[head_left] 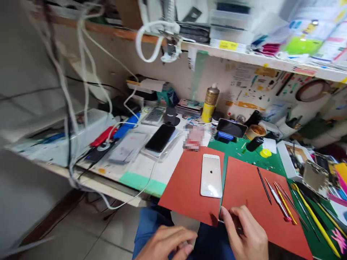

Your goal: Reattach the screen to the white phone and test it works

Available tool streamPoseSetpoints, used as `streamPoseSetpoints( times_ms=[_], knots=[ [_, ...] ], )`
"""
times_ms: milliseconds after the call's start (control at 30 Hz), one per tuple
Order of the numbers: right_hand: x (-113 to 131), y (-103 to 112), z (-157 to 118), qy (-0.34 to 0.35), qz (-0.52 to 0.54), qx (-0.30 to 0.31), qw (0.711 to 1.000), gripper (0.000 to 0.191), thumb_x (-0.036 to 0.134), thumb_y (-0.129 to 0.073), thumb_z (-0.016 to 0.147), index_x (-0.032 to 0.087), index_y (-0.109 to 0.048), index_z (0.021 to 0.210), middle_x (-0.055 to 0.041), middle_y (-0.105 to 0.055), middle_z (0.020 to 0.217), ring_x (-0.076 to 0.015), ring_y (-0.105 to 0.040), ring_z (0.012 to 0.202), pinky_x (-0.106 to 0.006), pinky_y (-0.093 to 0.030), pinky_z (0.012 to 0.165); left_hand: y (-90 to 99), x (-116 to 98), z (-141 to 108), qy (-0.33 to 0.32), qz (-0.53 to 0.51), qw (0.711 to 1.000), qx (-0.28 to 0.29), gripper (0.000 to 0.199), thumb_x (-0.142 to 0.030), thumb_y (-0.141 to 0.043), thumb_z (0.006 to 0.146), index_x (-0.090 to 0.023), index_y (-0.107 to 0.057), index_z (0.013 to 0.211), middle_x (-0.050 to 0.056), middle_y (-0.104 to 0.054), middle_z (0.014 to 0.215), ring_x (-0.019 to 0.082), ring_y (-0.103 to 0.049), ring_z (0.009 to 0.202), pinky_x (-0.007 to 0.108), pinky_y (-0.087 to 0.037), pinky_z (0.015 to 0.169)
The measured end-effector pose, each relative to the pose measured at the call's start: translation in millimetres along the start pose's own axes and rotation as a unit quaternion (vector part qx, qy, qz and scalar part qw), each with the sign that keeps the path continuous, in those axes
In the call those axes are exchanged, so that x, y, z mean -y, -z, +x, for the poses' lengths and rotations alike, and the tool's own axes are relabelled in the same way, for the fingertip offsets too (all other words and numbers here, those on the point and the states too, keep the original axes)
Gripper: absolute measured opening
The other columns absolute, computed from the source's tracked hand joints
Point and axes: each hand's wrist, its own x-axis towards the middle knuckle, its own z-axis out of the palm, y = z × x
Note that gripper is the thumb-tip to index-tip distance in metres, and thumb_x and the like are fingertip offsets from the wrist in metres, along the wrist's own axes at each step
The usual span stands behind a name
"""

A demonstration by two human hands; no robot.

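Note:
A white phone (210, 176) lies face up on the left red-orange mat (187, 180), its screen lit white with a dark apple logo. My right hand (245, 231) is at the mats' front edge, just below and right of that phone. Its thumb and fingers are loosely bent and apart, with nothing seen between them. Over my lap, off the table, hovers my left hand (170, 242). Its fingers are half curled, the thumb apart below them, and no object shows in it. The right red-orange mat (244, 187) carries slim tools, among them a screwdriver (278, 198).
A black phone (160, 138) and a clear case (128, 146) lie to the left, with a white cable (149, 177) looping off the edge. Behind stand a spray can (210, 103) and a propped phone (231, 128). A loaded shelf (244, 56) overhangs the bench.

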Motion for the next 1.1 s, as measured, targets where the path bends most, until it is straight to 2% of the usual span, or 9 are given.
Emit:
streamPoseSetpoints(
  times_ms=[67,133,200,367,500,633,867,1000,1100],
  knots=[
    [1.1,-10.6,10.1,-0.024,-0.03,-0.007,0.999,0.027,0.038,-0.061,0.104,0.023,-0.054,0.084,0.0008,-0.055,0.069,-0.0135,-0.058,0.055,-0.025,-0.046,0.055,27.2,-14.8,22.8,-0.025,0.041,0.995,-0.082,0.033,-0.043,-0.052,0.101,-0.045,-0.07,0.128,0.001,-0.08,0.111,0.024,-0.076,0.098,0.035,-0.059,0.087],
    [2.8,-20.3,16.6,-0.046,-0.076,-0.004,0.996,0.035,0.049,-0.059,0.103,0.024,-0.049,0.082,0.0018,-0.051,0.069,-0.014,-0.054,0.055,-0.027,-0.042,0.053,47.5,-26.7,53.6,-0.027,0.059,0.991,-0.12,0.03,-0.042,-0.05,0.103,-0.041,-0.071,0.124,0.001,-0.079,0.107,0.022,-0.076,0.09,0.033,-0.061,0.08],
    [3.5,-28.3,19.8,-0.058,-0.118,0.006,0.991,0.04,0.058,-0.057,0.102,0.025,-0.046,0.083,0.0019,-0.05,0.07,-0.0151,-0.054,0.056,-0.028,-0.039,0.052,59.6,-33.4,90.3,-0.036,0.084,0.986,-0.143,0.029,-0.041,-0.049,0.104,-0.035,-0.071,0.122,0.001,-0.079,0.11,0.021,-0.075,0.089,0.032,-0.061,0.079],
    [-0.5,-43.5,24.7,-0.06,-0.167,0.025,0.984,0.048,0.071,-0.053,0.098,0.026,-0.042,0.085,0.0015,-0.049,0.073,-0.0179,-0.054,0.06,-0.03,-0.038,0.053,71.1,-30.6,178.8,-0.039,0.205,0.964,-0.167,0.028,-0.028,-0.046,0.103,-0.024,-0.074,0.103,0.001,-0.079,0.098,0.022,-0.075,0.089,0.033,-0.059,0.078],
    [-1.7,-52.6,27.4,-0.061,-0.201,0.023,0.977,0.049,0.073,-0.052,0.097,0.025,-0.043,0.087,0.0004,-0.049,0.075,-0.0197,-0.055,0.064,-0.032,-0.039,0.056,73.6,-25.0,222.4,-0.021,0.293,0.944,-0.15,0.035,-0.013,-0.045,0.097,-0.018,-0.074,0.116,0.005,-0.077,0.116,0.026,-0.073,0.105,0.039,-0.057,0.092],
    [-0.5,-56.3,29.1,-0.07,-0.215,0.011,0.974,0.049,0.071,-0.05,0.098,0.025,-0.04,0.084,0.0015,-0.045,0.073,-0.0185,-0.051,0.062,-0.031,-0.038,0.056,69.6,-21.2,235.0,-0.022,0.318,0.941,-0.115,0.04,-0.006,-0.042,0.093,-0.019,-0.075,0.111,0.007,-0.075,0.115,0.025,-0.073,0.1,0.037,-0.055,0.089],
    [-0.6,-57.0,31.2,-0.073,-0.206,0.017,0.976,0.046,0.066,-0.054,0.098,0.025,-0.041,0.084,0.0024,-0.042,0.074,-0.0169,-0.048,0.061,-0.031,-0.037,0.055,61.4,-25.5,229.5,-0.017,0.347,0.936,-0.059,0.038,-0.008,-0.036,0.094,-0.016,-0.071,0.105,0.014,-0.069,0.112,0.03,-0.072,0.084,0.04,-0.048,0.068],
    [-0.6,-57.6,29.8,-0.07,-0.204,0.024,0.976,0.044,0.064,-0.057,0.097,0.025,-0.042,0.086,0.0021,-0.043,0.075,-0.0176,-0.049,0.063,-0.032,-0.039,0.056,62.6,-31.0,231.4,-0.004,0.323,0.944,-0.065,0.031,-0.011,-0.038,0.094,-0.015,-0.069,0.098,0.014,-0.071,0.103,0.031,-0.07,0.081,0.04,-0.045,0.068],
    [-0.1,-57.2,29.4,-0.064,-0.2,0.025,0.977,0.042,0.063,-0.056,0.097,0.024,-0.043,0.087,0.0018,-0.043,0.075,-0.0175,-0.049,0.062,-0.032,-0.04,0.056,66.7,-31.5,232.7,0.006,0.281,0.956,-0.088,0.029,-0.014,-0.039,0.094,-0.016,-0.068,0.096,0.012,-0.073,0.098,0.029,-0.07,0.085,0.038,-0.046,0.074]
  ],
)
